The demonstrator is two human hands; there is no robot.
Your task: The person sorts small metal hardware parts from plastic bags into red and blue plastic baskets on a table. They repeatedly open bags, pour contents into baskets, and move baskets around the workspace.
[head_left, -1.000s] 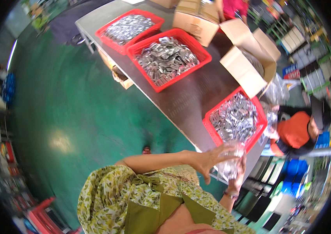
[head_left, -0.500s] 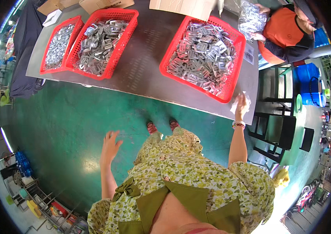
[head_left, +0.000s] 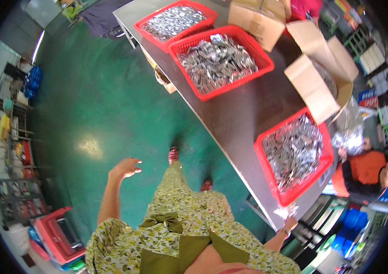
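In the head view the right hand [head_left: 289,222] grasps a clear bag [head_left: 285,211] at the table [head_left: 244,114] corner, just below the nearest of 3 red baskets [head_left: 294,155], while the left hand [head_left: 125,167] hangs released over the green floor [head_left: 111,114]. All 3 baskets look full of silver packets [head_left: 216,61], so most work seems left. The table edge runs beside the person's right; open floor lies left.
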